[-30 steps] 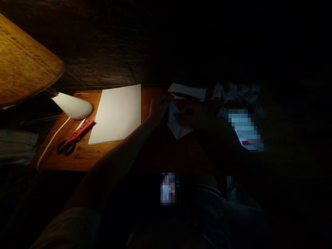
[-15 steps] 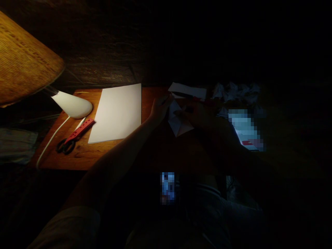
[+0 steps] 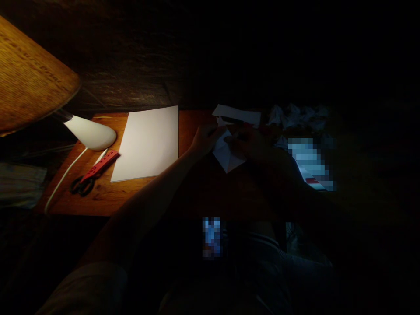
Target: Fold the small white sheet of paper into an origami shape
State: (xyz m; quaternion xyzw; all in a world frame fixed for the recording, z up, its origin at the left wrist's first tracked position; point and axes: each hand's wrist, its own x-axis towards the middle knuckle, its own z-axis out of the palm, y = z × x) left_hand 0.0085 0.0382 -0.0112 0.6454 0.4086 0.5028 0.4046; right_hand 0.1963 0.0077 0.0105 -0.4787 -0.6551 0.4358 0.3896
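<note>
A folded piece of white paper [image 3: 229, 155] with pointed corners is held between my two hands above the dark middle of the table. My left hand [image 3: 205, 138] is closed on its left edge. On the other side my right hand [image 3: 247, 142] is closed on the upper right part, its fingertips pressed on the paper. Deep shadow hides most of the right-hand fingers. Just behind the hands lie a white paper strip [image 3: 238, 113] and a dark, slim tool [image 3: 231, 121] that I cannot make out well.
To the left a white sheet stack [image 3: 149, 144] lies on the wooden table [image 3: 108, 203]. Beside it are black-handled scissors [image 3: 82, 186], a red perforated bar [image 3: 103, 165] and a lit lamp [image 3: 92, 132]. Several folded paper pieces [image 3: 298, 117] and a glowing screen [image 3: 310, 162] are at right.
The folded paper has turned slightly and its lower point has shifted a little right. Both hands have moved slightly with it, and my left fingers have come further over the paper.
</note>
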